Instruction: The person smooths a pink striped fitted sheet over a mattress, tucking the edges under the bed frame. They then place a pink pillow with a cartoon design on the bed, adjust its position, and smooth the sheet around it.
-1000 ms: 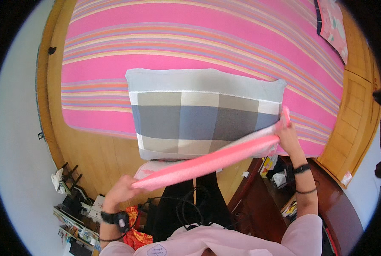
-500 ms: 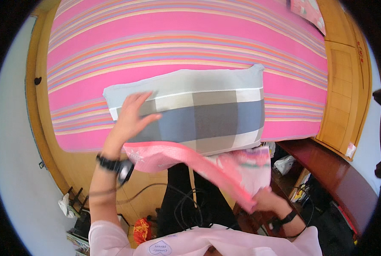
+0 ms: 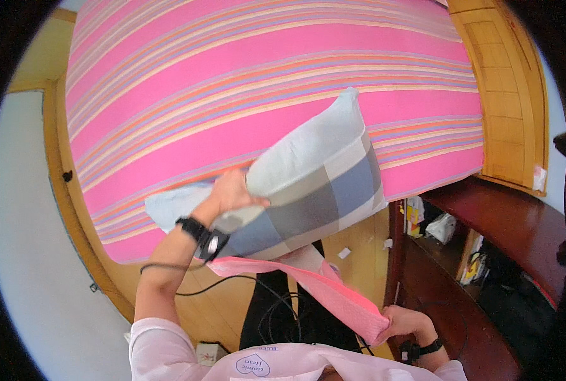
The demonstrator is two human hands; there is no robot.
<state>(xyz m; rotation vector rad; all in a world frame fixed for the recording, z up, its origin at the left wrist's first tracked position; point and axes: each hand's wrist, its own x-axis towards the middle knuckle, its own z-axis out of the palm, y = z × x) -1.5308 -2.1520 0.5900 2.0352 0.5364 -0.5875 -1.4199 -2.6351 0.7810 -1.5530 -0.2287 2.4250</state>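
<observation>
A checked pillow [image 3: 308, 190] in grey, white and pale blue is held up above the near edge of a bed covered by a pink striped sheet [image 3: 264, 82]. The pillow is tilted, one corner raised toward the upper right and the opposite end dipping past the sheet's lower edge at the left. It is gripped along its upper long edge by the left hand [image 3: 232, 193], whose fingers are closed over the fabric; a dark wristband is worn on that arm.

A pink pillowcase [image 3: 321, 289] is stretched as a band from beneath the pillow's lower edge down to the right hand [image 3: 407, 320], which is clenched on the cloth's end low in the view. Whether the cloth's upper end is caught under the pillow or by the left hand cannot be told.

The bed is bordered by a wooden frame [image 3: 505, 95] at the right and along the left side. Open wooden floor [image 3: 353, 244] is seen between the bed's near edge and the person. A dark red-brown cabinet [image 3: 486, 254] with cluttered shelves stands close on the right, just beyond the right hand. Black cables [image 3: 276, 305] are trailed across the floor below the pillowcase.
</observation>
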